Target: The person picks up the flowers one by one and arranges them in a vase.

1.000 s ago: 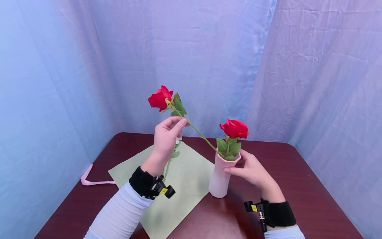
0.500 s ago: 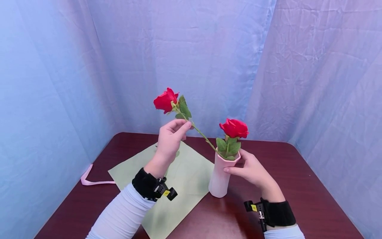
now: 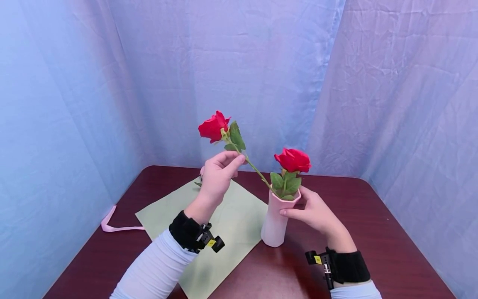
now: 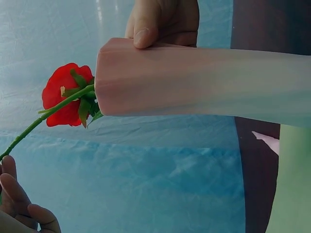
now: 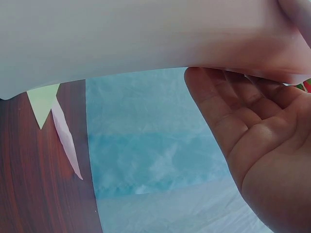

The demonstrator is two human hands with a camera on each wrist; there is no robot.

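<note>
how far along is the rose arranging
Done: one red rose stands in the vase, bloom above the rim. In hand: the left hand pinches a second rose, its slanted stem dipping into the mouth, while the right hand holds the vase. Left, probably: lowering that stem, then perhaps the flower mostly hidden behind the left hand, by the green paper.

I cannot see the stem end of the tilted rose [image 3: 214,127] inside the vase [image 3: 274,222]. Left of the vase, the left hand [image 3: 218,176] partly covers a pink thing [image 3: 202,171], which I cannot identify.
</note>
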